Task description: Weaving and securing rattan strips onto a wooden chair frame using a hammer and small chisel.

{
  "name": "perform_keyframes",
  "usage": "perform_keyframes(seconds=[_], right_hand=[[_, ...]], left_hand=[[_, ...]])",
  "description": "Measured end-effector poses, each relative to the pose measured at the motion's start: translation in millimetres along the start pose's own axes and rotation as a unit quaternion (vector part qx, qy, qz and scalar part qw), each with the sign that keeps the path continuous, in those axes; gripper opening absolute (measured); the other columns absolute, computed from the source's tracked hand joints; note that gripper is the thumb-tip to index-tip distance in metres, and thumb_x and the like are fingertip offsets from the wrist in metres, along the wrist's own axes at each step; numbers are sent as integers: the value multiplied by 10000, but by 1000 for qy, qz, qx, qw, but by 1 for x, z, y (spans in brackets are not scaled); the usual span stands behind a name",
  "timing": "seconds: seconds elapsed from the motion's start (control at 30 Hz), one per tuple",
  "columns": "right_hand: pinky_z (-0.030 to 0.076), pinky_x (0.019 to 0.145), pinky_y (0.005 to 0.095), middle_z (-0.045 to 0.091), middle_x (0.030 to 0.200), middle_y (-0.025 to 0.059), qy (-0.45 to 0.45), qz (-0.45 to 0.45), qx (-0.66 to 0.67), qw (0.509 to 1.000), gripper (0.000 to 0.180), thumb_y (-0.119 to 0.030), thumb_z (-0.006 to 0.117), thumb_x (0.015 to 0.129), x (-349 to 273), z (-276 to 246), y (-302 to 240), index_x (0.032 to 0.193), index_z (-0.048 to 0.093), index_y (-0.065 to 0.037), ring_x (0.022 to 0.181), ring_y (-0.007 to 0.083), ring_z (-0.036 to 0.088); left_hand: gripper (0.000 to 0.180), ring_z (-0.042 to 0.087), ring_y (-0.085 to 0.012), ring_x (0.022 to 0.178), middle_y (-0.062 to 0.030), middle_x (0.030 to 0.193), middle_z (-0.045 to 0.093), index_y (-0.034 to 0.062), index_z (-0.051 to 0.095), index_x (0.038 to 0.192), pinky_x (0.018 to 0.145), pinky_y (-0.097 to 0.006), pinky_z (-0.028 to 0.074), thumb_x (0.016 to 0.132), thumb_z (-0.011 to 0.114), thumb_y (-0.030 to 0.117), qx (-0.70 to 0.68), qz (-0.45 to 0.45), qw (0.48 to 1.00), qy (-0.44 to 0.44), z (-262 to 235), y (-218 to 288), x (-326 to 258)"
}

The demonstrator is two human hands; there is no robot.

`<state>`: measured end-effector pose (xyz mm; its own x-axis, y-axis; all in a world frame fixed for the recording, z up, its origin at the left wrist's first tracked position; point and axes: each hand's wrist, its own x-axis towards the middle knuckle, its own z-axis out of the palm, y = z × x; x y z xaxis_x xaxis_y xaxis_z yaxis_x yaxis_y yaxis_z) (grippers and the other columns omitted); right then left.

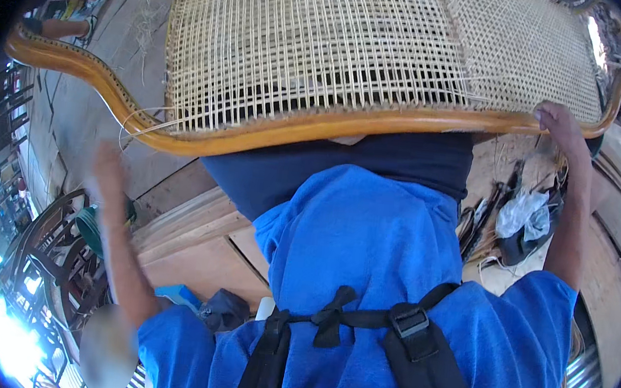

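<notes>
Black straps (269, 354) over a blue shirt (374, 230) are closest to the lens, and past them a big wooden frame (347, 125) with cane webbing (303, 36) sits across the dark trousers (418, 159). Right hand (559, 119) is up near the frame's right end, fingers curled over the near edge, so that one's got a grip on the wood. Left hand (109, 166) is off the frame, just beyond its near left corner, with a few loose strands (132, 133) looping out close by. It's too blurred to say how far the fingers are spread or whether they're pinching anything.

Long axis runs left to right across the lap, the near edge slanting a bit so its right end sits farther from the body. Both ends sweep away in curvy S-bends. Wood's smooth, glossy and orange-brown; the cane is pale, thin and flat, a loose square grid with gaps on the left, and a much tighter, finer mesh on the right.
</notes>
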<state>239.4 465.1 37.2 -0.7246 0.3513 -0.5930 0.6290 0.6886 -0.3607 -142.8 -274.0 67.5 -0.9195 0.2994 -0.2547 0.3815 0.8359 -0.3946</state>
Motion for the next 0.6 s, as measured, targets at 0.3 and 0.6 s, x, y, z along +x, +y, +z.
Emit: perform_keyframes(seconds=[0.3, 0.6], right_hand=[[418, 597, 354, 508, 647, 87, 14, -41, -10, 999, 253, -230, 538, 897, 6, 45, -26, 797, 542, 2, 625, 182, 491], [361, 507, 239, 512, 652, -1, -112, 68, 138, 982, 243, -279, 573, 903, 27, 38, 30, 805, 565, -57, 579, 79, 468]], left_hand=[[297, 595, -370, 1036, -243, 1105, 612, 67, 644, 1054, 866, -445, 480, 807, 506, 154, 118, -352, 929, -5, -40, -310, -9], [489, 603, -376, 1006, -247, 1051, 633, 18, 676, 988, 827, -459, 466, 811, 526, 448, 228, -305, 915, -131, -65, -455, -60]])
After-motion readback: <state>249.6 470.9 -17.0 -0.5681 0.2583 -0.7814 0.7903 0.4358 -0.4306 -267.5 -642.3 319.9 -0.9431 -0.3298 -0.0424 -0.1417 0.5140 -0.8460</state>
